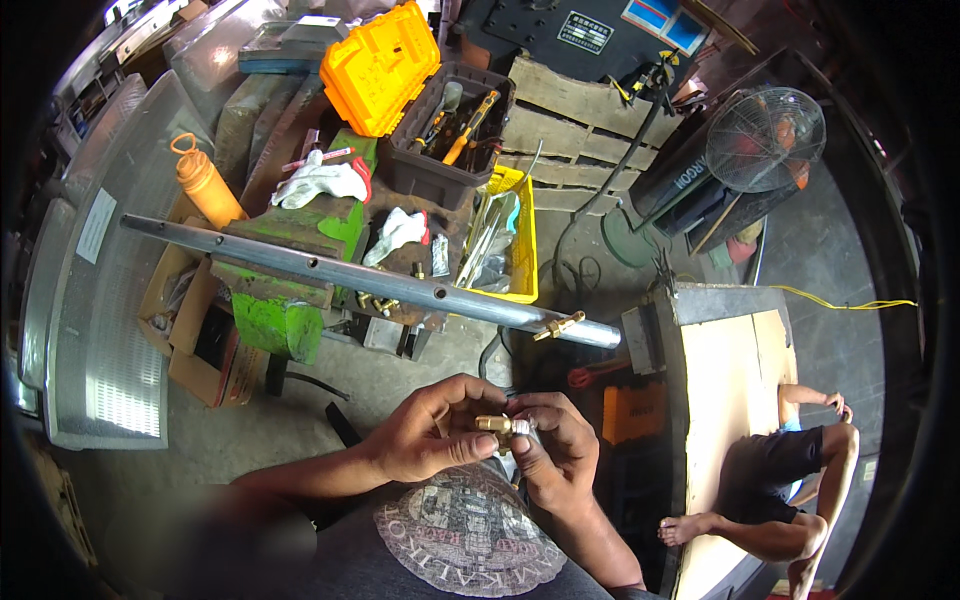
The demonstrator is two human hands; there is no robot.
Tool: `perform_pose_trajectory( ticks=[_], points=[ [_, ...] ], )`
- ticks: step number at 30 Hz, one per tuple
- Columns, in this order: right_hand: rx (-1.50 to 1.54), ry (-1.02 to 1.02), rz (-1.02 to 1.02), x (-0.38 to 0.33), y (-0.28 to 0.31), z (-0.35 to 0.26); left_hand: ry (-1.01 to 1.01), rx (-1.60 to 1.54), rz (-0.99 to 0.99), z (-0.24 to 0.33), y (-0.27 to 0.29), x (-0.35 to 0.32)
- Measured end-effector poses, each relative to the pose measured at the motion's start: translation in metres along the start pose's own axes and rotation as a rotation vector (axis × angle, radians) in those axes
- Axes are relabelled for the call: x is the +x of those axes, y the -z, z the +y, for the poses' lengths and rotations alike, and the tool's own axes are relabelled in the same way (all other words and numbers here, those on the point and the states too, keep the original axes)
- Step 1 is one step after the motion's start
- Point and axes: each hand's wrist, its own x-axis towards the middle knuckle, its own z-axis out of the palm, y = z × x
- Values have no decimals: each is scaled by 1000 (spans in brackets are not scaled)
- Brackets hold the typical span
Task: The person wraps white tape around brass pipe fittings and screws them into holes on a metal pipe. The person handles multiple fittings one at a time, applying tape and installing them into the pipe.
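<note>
My left hand [435, 435] pinches a small brass fitting [493, 424] between thumb and fingers, close to my chest. My right hand [552, 450] meets it from the right, fingers closed on white tape [522, 428] at the fitting's end. Ahead, a long grey metal pipe [330, 270] with holes along it is clamped in a green bench vise [280, 300]. Another brass fitting [558, 325] sticks out near the pipe's right end.
An open yellow-lidded toolbox [450, 135] with tools, white rags [320, 180], an orange bottle [205, 185] and a yellow crate [520, 240] lie behind the vise. A floor fan [765, 140] stands at right. Another person's bare legs [790, 500] rest beside a wooden board [725, 400].
</note>
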Motion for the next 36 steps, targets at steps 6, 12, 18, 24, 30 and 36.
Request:
perform_pose_trajectory(
  ticks=[6, 12, 18, 24, 30, 36],
  points=[
    [-81, 41, -83, 5, 4, -8, -330, 467, 36, 0, 1, 2],
    [-116, 56, -127, 8, 8, -15, -481, 622, 60, 10, -1, 6],
    [-43, -138, -154, 6, 9, -21, -614, 734, 147, 7, -2, 9],
    [-23, -319, -148, 3, 9, -27, -645, 772, 249, -3, -3, 8],
    [238, -580, -157, -3, 11, -23, -752, 899, 263, -7, 4, 12],
    [227, -602, -170, -4, 13, -23, -813, 975, 231, -13, 4, 14]
  ],
)
